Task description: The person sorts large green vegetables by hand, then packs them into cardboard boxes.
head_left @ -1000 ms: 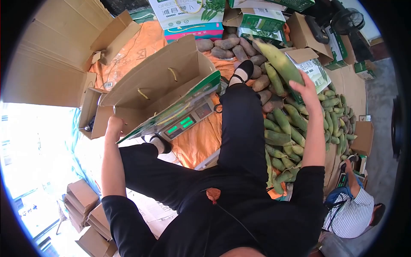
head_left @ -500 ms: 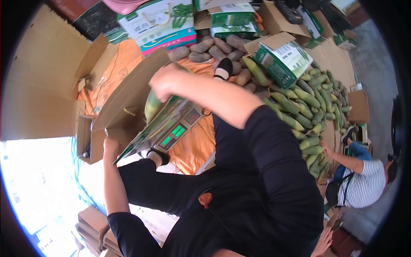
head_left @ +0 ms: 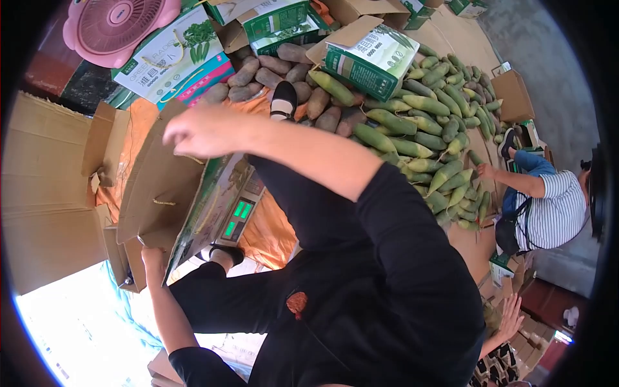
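A tall cardboard box (head_left: 155, 187) with its top flaps up stands on a digital scale (head_left: 242, 213) with a lit green display. My left hand (head_left: 153, 258) is closed on the box's near edge. Over the opening is my right hand (head_left: 203, 132), blurred by motion, its fingers loosely bent and apart with nothing visible in them. What lies inside the box is mostly hidden by its wall. To the right is a large heap of green radishes (head_left: 445, 129).
Reddish-brown roots (head_left: 277, 64) lie beyond my foot. A printed green-and-white carton (head_left: 371, 58) rests by the heap. Other cartons and a pink fan (head_left: 119, 29) are at the back. A person in a striped shirt (head_left: 551, 216) reaches to the heap; another hand (head_left: 509, 319) shows lower right.
My right hand has moved left across the box. The green radish seen beneath it before is out of sight. My left hand stays on the edge, and the view has shifted.
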Action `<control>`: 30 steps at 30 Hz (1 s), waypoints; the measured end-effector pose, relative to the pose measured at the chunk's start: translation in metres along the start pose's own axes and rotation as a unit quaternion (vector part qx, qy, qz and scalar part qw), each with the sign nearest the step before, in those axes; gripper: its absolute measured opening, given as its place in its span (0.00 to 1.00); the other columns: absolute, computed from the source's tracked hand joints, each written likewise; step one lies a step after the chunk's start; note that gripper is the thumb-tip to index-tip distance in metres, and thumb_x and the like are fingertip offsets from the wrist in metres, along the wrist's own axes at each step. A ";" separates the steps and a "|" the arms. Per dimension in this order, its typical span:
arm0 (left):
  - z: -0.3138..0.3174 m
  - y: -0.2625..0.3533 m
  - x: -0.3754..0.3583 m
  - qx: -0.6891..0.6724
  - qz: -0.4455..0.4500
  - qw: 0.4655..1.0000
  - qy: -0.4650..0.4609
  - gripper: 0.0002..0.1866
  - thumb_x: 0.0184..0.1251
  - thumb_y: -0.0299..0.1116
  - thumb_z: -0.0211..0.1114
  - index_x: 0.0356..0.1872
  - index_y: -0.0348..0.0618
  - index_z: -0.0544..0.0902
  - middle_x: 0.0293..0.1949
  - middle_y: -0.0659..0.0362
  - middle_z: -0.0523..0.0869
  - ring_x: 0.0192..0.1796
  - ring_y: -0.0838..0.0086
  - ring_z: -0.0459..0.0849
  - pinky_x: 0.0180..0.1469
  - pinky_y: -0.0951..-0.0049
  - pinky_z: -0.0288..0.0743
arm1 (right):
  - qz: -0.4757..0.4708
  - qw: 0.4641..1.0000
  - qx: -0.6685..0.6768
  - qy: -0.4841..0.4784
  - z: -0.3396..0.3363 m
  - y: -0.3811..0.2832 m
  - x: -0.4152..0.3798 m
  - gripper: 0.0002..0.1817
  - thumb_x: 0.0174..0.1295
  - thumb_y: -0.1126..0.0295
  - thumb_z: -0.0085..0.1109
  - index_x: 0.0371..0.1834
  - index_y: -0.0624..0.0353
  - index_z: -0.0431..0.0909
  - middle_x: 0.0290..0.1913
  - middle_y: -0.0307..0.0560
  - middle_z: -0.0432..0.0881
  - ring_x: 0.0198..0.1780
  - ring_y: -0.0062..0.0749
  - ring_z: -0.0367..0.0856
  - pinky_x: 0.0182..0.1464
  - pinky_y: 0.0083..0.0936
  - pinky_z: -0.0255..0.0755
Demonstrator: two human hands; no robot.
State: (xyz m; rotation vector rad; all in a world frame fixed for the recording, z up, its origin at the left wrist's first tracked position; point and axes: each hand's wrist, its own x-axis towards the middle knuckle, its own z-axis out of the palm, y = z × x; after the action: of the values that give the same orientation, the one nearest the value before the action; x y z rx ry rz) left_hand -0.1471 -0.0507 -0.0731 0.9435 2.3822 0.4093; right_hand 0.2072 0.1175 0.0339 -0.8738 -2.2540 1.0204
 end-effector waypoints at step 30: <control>0.003 -0.018 0.010 0.016 0.030 0.999 0.013 0.12 0.51 0.22 0.58 0.38 0.29 0.79 0.26 0.45 0.83 0.27 0.57 0.84 0.24 0.61 0.77 | 0.654 0.582 0.134 0.464 0.017 0.259 -0.386 0.33 0.46 0.68 0.71 0.57 0.59 0.66 0.51 0.50 0.74 0.48 0.43 0.74 0.44 0.44 0.72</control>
State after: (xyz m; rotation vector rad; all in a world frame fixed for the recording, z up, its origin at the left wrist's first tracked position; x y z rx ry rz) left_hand -0.1611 -0.0557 -0.0878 1.0309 2.3943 0.4100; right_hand 0.5404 -0.0387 -0.2510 -2.2758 -0.2703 0.9103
